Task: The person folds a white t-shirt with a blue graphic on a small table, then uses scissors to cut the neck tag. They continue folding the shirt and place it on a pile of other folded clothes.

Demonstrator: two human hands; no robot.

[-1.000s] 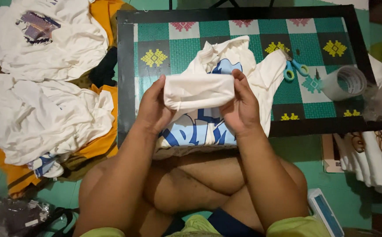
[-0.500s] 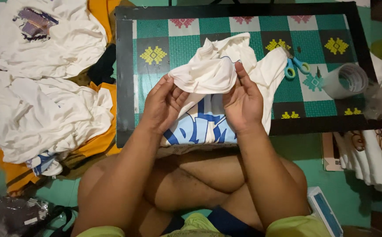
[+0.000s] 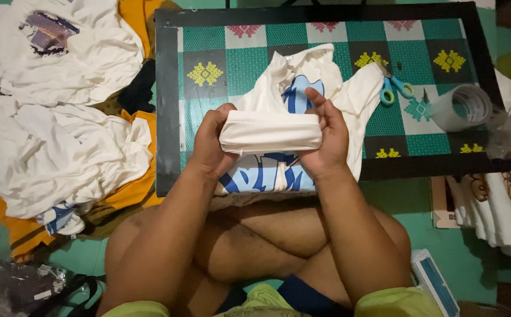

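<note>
Folded white shirt [image 3: 270, 132] between fingers [image 3: 320, 105] looking soft matt cloth; beyond fingertips, patterned tabletop [image 3: 220, 53] showing smooth sheen; scissors [image 3: 395, 89] wearing glossy plastic handles.

Warm, dimmish indoor light from above; white shirt pile [image 3: 61, 147] at left blows out w/ little detail, and corners go dark, esp. bottom left. Soft shadows under forearms onto legs. Centre sharp enough, edges slightly soft; clear tape roll [image 3: 461, 107] shows mild glare.
</note>
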